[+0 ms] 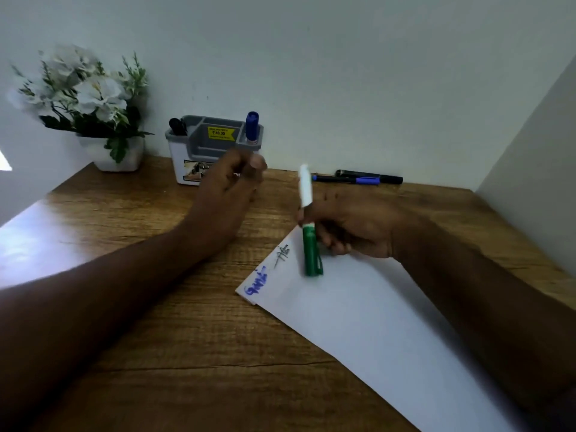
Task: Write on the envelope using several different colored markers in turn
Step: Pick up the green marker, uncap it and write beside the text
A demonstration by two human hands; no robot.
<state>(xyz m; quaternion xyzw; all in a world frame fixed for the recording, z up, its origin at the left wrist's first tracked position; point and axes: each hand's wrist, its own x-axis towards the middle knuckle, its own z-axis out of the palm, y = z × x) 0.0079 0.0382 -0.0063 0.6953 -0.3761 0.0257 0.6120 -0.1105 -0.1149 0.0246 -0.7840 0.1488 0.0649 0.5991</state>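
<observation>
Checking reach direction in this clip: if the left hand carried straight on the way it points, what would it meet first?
Most likely the grey desk organizer: the left hand points toward it from just in front. Depth is unclear from one view.

Capped green marker on envelope

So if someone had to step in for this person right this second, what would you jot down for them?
Right hand: holds the green marker, its cap still on, green end down on the envelope.
Left hand: raised over the desk in front of the grey organizer, fingers curled; whether it holds anything is too blurred to tell.
Done: a blue word and a thin dark scribble sit near the envelope's far left corner.
Blue marker and black marker lie by the wall; another blue one stands in the organizer.
Left: uncap the green marker and write with it.
</observation>
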